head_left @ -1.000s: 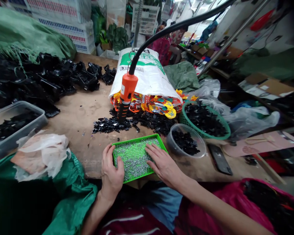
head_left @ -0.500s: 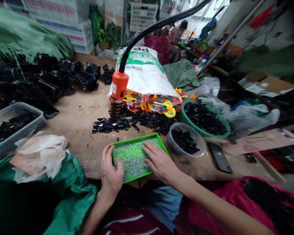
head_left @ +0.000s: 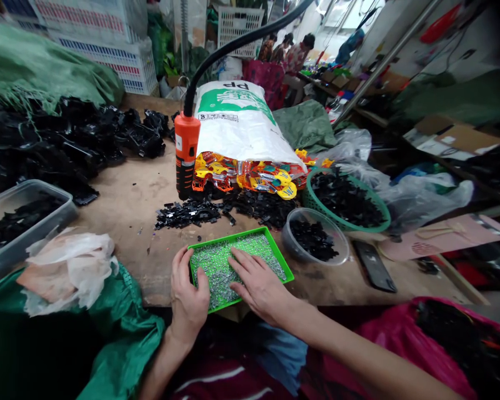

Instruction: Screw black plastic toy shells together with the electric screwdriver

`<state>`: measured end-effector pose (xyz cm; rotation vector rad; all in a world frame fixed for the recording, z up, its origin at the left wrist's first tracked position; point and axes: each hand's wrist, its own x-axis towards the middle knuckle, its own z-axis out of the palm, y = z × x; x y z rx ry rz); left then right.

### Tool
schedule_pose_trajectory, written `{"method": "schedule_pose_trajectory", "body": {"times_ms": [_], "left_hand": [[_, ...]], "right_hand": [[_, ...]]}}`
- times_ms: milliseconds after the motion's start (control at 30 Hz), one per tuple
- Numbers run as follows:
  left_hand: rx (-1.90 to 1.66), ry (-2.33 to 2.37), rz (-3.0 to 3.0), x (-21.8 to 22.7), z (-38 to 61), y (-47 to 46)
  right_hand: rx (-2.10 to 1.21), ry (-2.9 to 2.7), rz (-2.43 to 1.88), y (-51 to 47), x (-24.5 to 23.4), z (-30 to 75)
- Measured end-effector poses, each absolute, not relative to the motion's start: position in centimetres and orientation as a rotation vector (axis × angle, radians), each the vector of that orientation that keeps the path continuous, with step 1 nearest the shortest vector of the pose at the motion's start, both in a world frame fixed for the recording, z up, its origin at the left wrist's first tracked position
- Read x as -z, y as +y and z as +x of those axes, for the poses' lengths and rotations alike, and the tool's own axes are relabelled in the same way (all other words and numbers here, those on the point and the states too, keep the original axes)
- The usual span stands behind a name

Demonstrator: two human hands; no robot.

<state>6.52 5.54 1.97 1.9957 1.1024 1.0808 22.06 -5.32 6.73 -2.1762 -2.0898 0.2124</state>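
A shallow green tray lies tilted at the table's front edge, with many small silvery screws spread over its perforated bottom. My left hand grips the tray's left side, thumb over the rim and fingers along the outside. Flat on the screws rests my right hand, its fingers stretched out and nothing held in them. Beyond the tray, small black plastic parts lie in a loose heap. An orange and black electric screwdriver hangs upright above that heap on a black cable.
A clear round tub and a green basket hold black parts at the right, beside a phone. Behind lies a white sack spilling yellow and orange pieces. A clear box stands left. People sit far back.
My right hand has slid left across the screws, and more of them now lie at the tray's right side. My left hand keeps its hold. The screwdriver appears further left.
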Motion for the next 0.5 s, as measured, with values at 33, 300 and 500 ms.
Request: {"method": "schedule_pose_trajectory", "body": {"times_ms": [33, 300, 500], "left_hand": [[-1.079, 1.102, 1.996, -2.0, 6.5, 5.5], [-1.083, 1.103, 1.99, -1.9, 6.5, 5.5], [-1.083, 1.106, 1.996, -1.9, 6.5, 5.5]], "right_hand": [[-0.222, -2.111, -2.165, -5.5, -6.8, 21.8], [-0.203, -2.063, -2.236, -6.5, -6.8, 21.6], [-0.229, -2.093, -2.2, -6.0, -6.9, 21.3]]}}
